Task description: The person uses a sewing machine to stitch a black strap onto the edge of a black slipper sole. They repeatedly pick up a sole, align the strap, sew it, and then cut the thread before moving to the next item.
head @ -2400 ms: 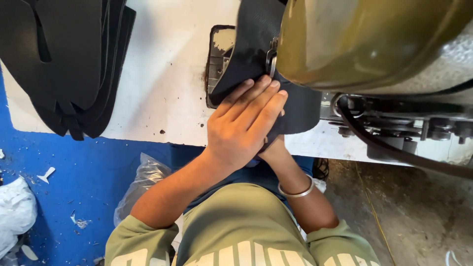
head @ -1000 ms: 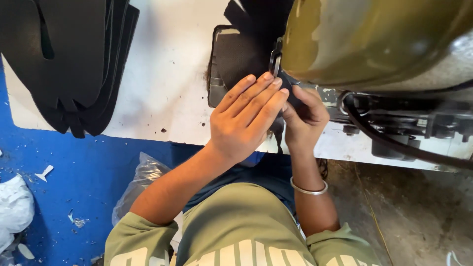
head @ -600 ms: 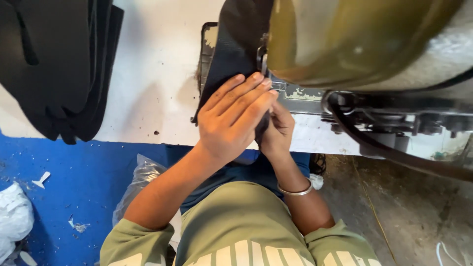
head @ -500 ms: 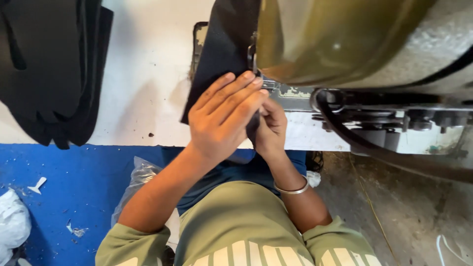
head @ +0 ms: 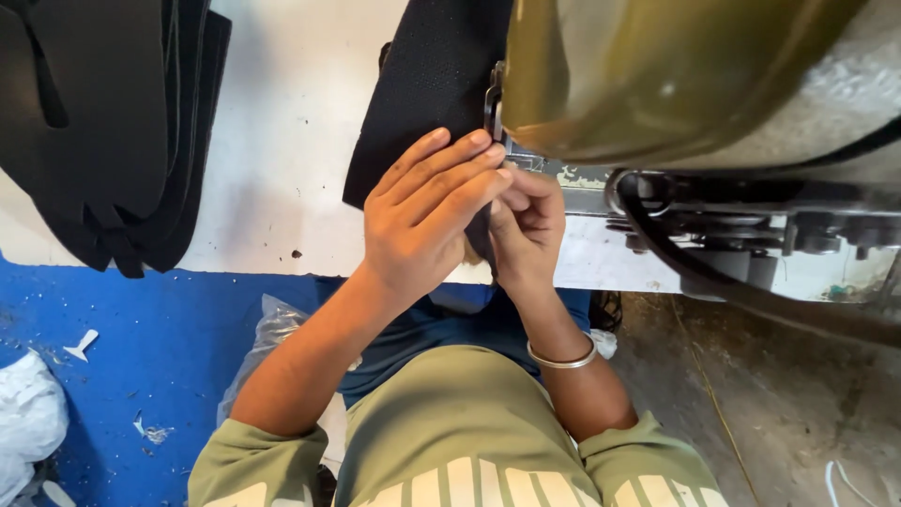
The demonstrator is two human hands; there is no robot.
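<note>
White worktop [head: 282, 141] fills the upper view, w/ blue floor [head: 141, 347] below its near edge and a stack of black cut pieces [head: 103, 122] hanging over the left corner. At centre we see a black mesh fabric piece [head: 432, 84] lying flat on the top, running up beside the olive-green sewing machine head [head: 676, 75]. Our left hand [head: 422, 221] rests on the piece's near end, fingers straight and together, palm down, pressing rather than gripping. Our right hand [head: 527, 230], metal bangle [head: 561, 359] on the wrist, is curled just beside it, fingertips pinched at the fabric edge near the presser area; whether it actually nips the cloth we can't tell, since the left fingers cover that spot. We judge the piece light, soft and floppy, prob. a bit grippy from its mesh texture, so it's best held at the near edge, flat under the palm, fingers clear of the needle.
</note>
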